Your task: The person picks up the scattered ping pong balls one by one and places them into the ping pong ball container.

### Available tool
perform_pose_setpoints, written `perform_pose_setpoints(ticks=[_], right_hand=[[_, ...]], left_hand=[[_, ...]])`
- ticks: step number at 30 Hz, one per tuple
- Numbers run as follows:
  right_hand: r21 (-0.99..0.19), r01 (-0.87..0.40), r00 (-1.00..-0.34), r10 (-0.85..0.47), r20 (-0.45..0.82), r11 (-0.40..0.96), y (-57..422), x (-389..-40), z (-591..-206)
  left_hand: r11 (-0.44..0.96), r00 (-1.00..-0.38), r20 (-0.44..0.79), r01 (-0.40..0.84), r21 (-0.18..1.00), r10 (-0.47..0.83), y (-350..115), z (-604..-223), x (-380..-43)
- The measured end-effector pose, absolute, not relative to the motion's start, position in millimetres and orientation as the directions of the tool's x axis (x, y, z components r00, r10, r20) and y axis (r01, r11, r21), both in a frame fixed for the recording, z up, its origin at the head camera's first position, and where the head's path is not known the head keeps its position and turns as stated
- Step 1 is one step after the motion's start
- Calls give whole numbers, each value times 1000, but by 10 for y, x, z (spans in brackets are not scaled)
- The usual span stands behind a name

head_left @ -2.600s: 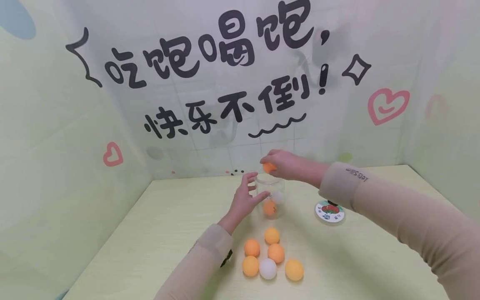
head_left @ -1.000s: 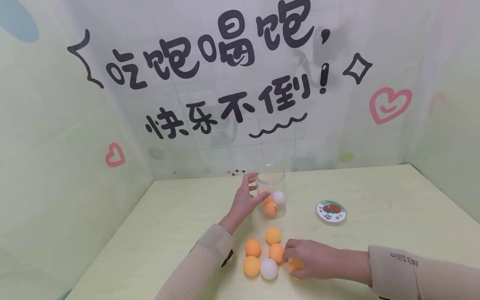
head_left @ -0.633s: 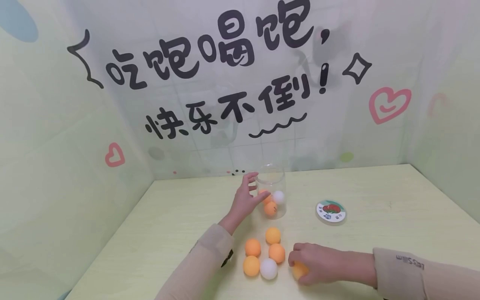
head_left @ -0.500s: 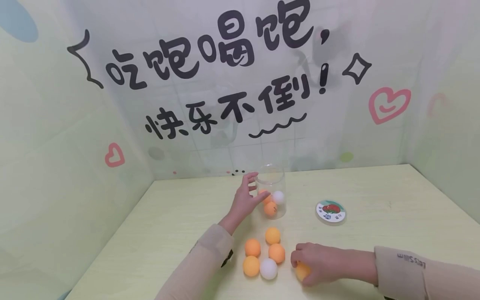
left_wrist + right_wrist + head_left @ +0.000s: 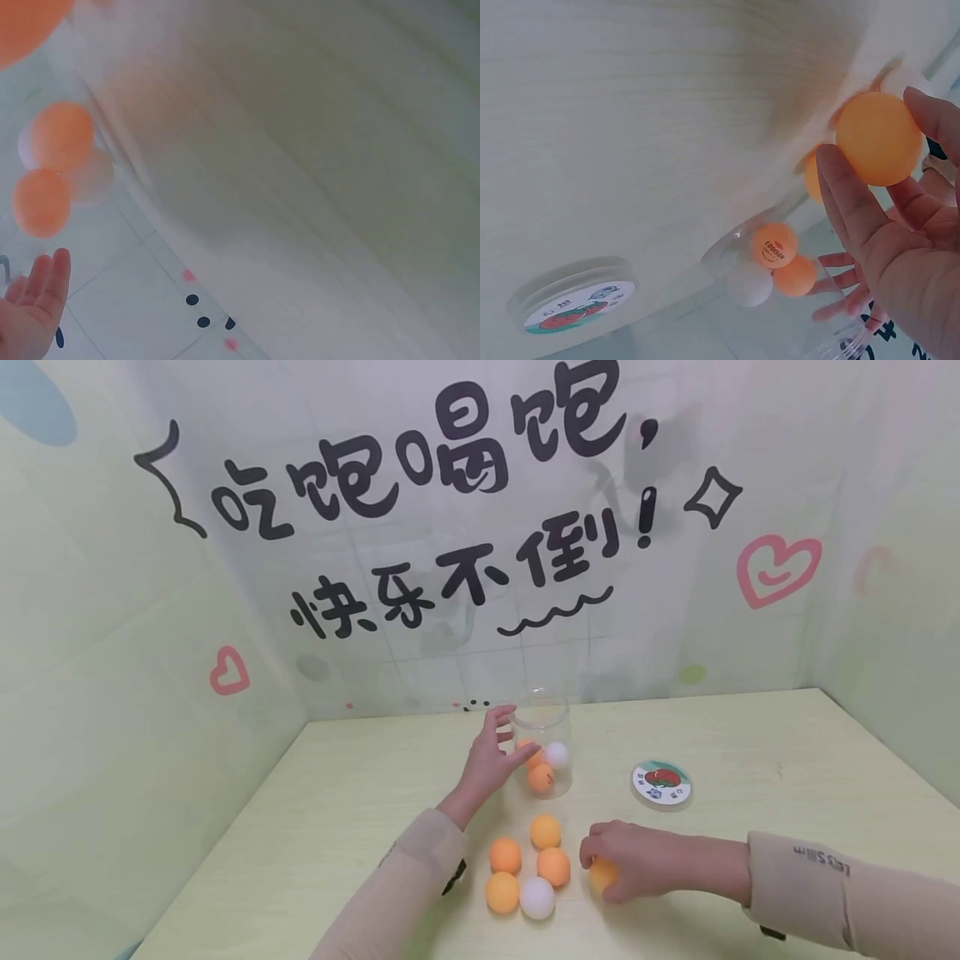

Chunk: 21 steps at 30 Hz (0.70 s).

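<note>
My right hand [image 5: 633, 860] pinches a yellow-orange ping-pong ball [image 5: 877, 139] between thumb and fingers, close over the table, right of the loose balls. With fingers and thumb spread around its left side, my left hand [image 5: 491, 760] holds a clear jar [image 5: 551, 718] that stands upright without a lid. Inside the jar are a white ball [image 5: 557, 755] and orange balls [image 5: 541, 778], one partly behind my thumb. In front of it lie several loose balls, among them an orange ball [image 5: 553, 867], a yellow-orange ball [image 5: 502, 892] and a white ball [image 5: 537, 898].
A round lid [image 5: 662, 783] with a tomato picture lies on the pale wooden table [image 5: 787, 777], right of the jar. Light curtains [image 5: 420, 668] with black writing and hearts close off the back and sides.
An orange ball from my right hand now sits in the jar. My right hand has come down to the front right, taken a yellow-orange ball and shifted slightly away. My left hand stays put.
</note>
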State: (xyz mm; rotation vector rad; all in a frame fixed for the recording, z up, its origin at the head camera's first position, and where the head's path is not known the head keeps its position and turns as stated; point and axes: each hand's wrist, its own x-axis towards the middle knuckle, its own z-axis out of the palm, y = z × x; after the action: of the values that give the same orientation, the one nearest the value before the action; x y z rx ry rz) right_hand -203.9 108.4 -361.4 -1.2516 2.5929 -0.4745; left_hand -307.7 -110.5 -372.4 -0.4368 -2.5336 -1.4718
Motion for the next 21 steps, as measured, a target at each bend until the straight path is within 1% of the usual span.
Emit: perform_pose_setpoints(ticks=[11,19,21], right_hand=[[-390,-715,-622,-782,-23,580,1063,-2127,-3425],[-395,-687,-655,-755,-24,609,1041,-2148,-3305],[-391,-692,-654,-756,-14,607,1040,-2157,-3273]], left_hand=[[464,-940,299,341,818,163,-1102,-3731,-3076],[457,-940,301,342,821,162,-1104,-3730,-3069],[460,-941,299,338,821,158,-1106,-3732,-3069]])
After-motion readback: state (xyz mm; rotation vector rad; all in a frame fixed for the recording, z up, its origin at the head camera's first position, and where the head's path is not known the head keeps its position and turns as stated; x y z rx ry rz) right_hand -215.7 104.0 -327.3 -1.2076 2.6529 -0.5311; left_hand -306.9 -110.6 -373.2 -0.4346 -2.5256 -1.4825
